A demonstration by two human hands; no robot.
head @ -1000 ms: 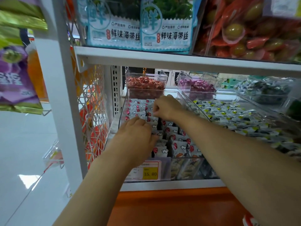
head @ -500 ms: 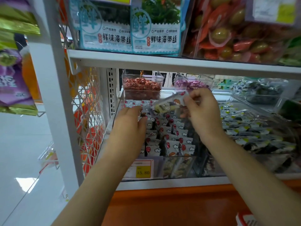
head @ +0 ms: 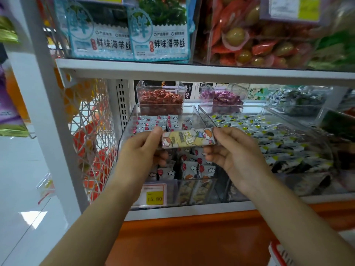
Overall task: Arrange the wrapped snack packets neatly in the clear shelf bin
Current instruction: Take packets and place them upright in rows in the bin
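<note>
Left hand (head: pixel 141 150) risen from clear shelf bin (head: pixel 125 135) to yellow snack packet (head: pixel 188 140), fingers pinching its left end, right hand (head: pixel 236 152) fingers pinching right end, packet level above bin

white shelf (head: pixel 192 210), clear shelf bin (head: pixel 124 135) of packets, neighbouring bin (head: pixel 269 112)
</note>
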